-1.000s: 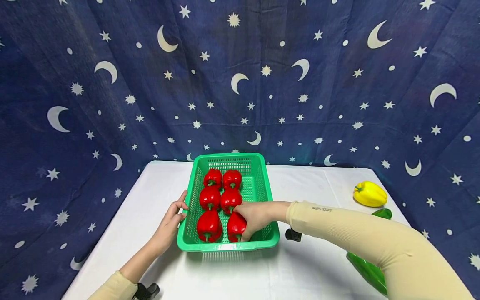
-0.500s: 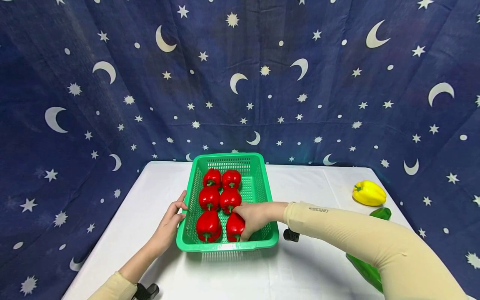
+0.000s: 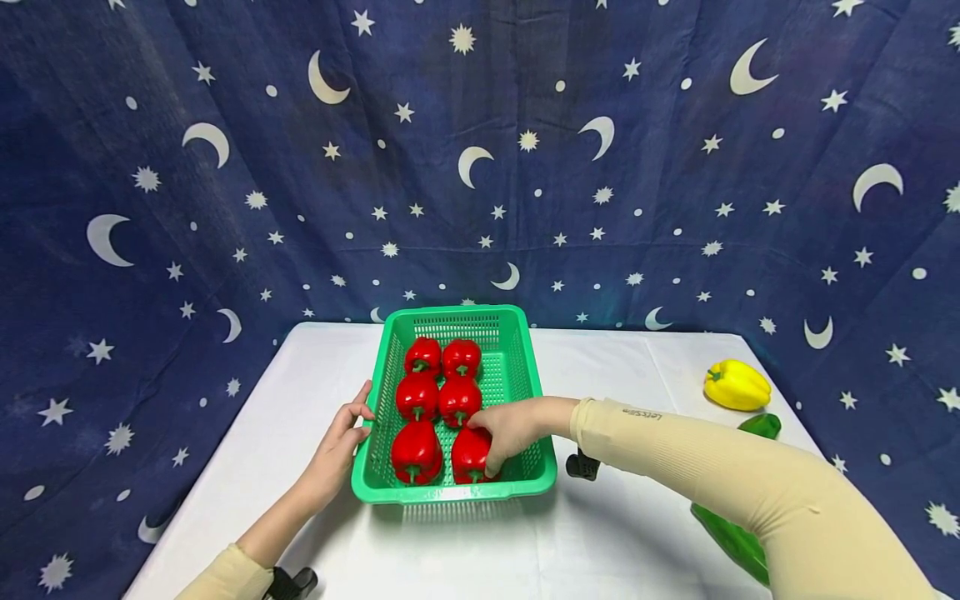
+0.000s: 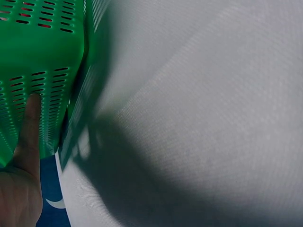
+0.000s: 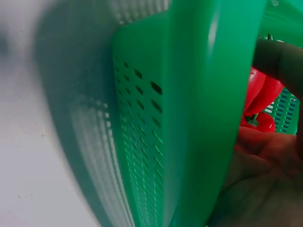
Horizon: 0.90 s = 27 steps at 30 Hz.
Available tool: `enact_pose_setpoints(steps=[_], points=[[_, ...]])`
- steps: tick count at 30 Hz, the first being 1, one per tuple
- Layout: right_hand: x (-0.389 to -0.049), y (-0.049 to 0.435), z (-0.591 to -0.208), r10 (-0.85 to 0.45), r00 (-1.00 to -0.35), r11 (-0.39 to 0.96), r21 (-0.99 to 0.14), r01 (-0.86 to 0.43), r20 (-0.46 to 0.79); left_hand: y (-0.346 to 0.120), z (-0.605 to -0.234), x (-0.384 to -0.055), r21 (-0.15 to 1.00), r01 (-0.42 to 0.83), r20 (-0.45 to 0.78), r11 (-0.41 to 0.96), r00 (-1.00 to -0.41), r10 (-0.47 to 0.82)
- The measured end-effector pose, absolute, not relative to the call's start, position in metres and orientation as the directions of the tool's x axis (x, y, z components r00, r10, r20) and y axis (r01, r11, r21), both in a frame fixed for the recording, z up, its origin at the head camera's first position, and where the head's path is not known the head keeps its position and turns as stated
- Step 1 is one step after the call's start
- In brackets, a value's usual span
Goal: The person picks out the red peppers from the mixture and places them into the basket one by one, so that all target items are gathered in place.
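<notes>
Several red bell peppers stand in pairs inside a green perforated basket, stems toward me. My right hand reaches over the basket's right side and holds the front right red bell pepper, its thumb near the stem end and its far fingers hidden. In the right wrist view, the basket's rim covers part of that hand and of the red peppers. My left hand holds the basket's left rim. One straight finger lies against the outer wall in the left wrist view.
A yellow bell pepper lies at the table's back right. Near it are a dark green vegetable and a long green one, partly behind my right sleeve. A blue star-and-moon curtain hangs behind the white table.
My right thumb has shifted slightly up and right on the front right red bell pepper. The left hand and the basket stay in place; the view drifts slightly.
</notes>
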State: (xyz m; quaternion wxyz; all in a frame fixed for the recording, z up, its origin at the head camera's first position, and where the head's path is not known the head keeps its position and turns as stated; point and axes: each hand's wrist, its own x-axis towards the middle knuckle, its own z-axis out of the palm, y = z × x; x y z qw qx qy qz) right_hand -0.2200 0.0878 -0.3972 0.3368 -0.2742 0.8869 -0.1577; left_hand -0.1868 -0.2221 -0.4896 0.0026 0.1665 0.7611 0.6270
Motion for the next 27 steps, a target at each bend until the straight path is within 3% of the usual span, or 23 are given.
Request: enact_pose_setpoints(steps=[17, 27], points=[[-0.2197, 0.0850, -0.4011, -0.592, -0.691, 0.794, -0.448, -0.411, -0.415, -0.2244, -0.4903, -0.1890, 0.953, 0.260, 0.217, 0.153, -0.942, 0.255], [-0.2190, 0.0892, -0.3934, -0.601, -0.678, 0.787, -0.459, -0.411, -0.423, -0.2235, -0.4904, -0.1909, 0.955, 0.254, 0.211, 0.152, -0.944, 0.253]])
